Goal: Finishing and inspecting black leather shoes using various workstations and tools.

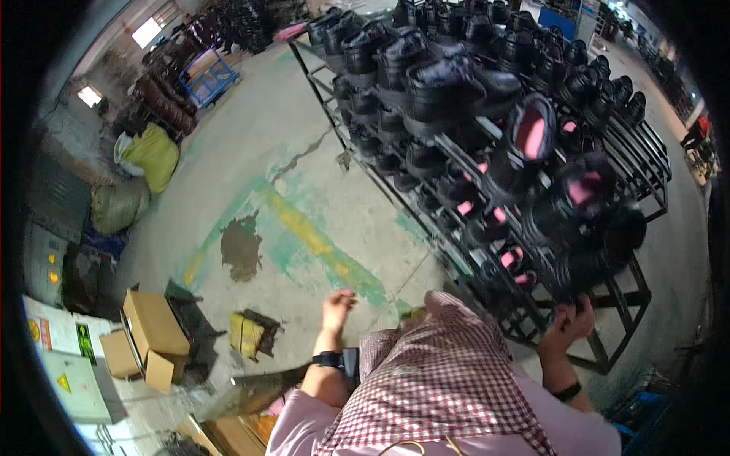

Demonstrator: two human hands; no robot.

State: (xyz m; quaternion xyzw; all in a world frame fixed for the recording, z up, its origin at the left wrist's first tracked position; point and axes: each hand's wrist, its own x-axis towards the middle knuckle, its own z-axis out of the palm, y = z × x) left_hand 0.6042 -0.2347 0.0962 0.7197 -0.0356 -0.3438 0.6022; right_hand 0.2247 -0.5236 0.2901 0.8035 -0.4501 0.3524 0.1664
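My left hand (338, 308) hangs over the floor left of my apron, fingers loosely curled in, with nothing showing in it. A black band with a dark device sits on that wrist. On the right, my right hand (566, 327) is closed beside the near end of a black metal shoe rack (623, 296), just below a black shoe (578, 262). Something small and dark shows at its fingers; I cannot make out what it is. More black shoes (433, 91), several with pink insides, stand in tiers on the rack. A checked apron (433, 380) covers my front.
Cardboard boxes (156, 327) and a small yellow bundle (245, 334) lie on the floor at left. Yellow-green sacks (152, 156) and a blue cart (209, 78) stand farther back. An electrical cabinet (72, 384) is at the lower left. The rack's lower frame juts out near my right hand.
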